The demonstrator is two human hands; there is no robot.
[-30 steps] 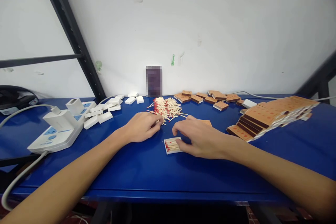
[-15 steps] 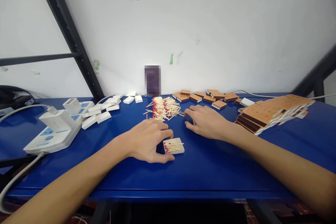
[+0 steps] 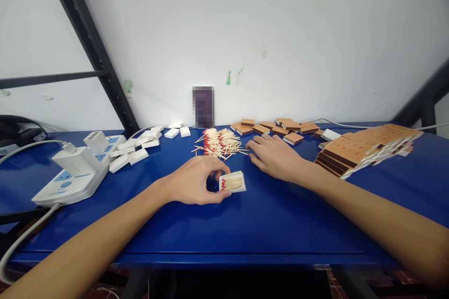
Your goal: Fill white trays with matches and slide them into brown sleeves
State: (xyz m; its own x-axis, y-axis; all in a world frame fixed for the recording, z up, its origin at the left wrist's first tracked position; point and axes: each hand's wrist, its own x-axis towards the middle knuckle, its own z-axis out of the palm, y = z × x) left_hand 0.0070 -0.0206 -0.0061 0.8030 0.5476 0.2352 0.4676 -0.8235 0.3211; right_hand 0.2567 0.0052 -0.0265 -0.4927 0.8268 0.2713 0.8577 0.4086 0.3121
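Between the thumb and fingers of my left hand (image 3: 199, 181) is a small white matchbox tray (image 3: 240, 188), slightly tilted. Matches (image 3: 232, 183) lie side by side in it, red heads toward my palm. My right hand (image 3: 273, 155) is open with its fingers spread low over the table, just right of the loose match pile (image 3: 220, 142). Its thumb and fingertips point toward the pile, and nothing shows in its grasp. Whether those fingertips touch the nearest matchsticks I cannot tell.
White trays (image 3: 139, 156) lie at the left beside a power strip (image 3: 79, 182) with chargers. Orange-brown matchboxes (image 3: 293, 138) are scattered at the back right, near overlapping matchbox sleeves (image 3: 365, 145). A dark pixelated rectangle (image 3: 203, 107) stands against the wall. The tabletop (image 3: 266, 229) is blue.
My left hand has gripped the tray and raised it slightly away from me, tilting it. The matches in it lie more evenly. My right hand has shifted slightly, its fingers spread differently.
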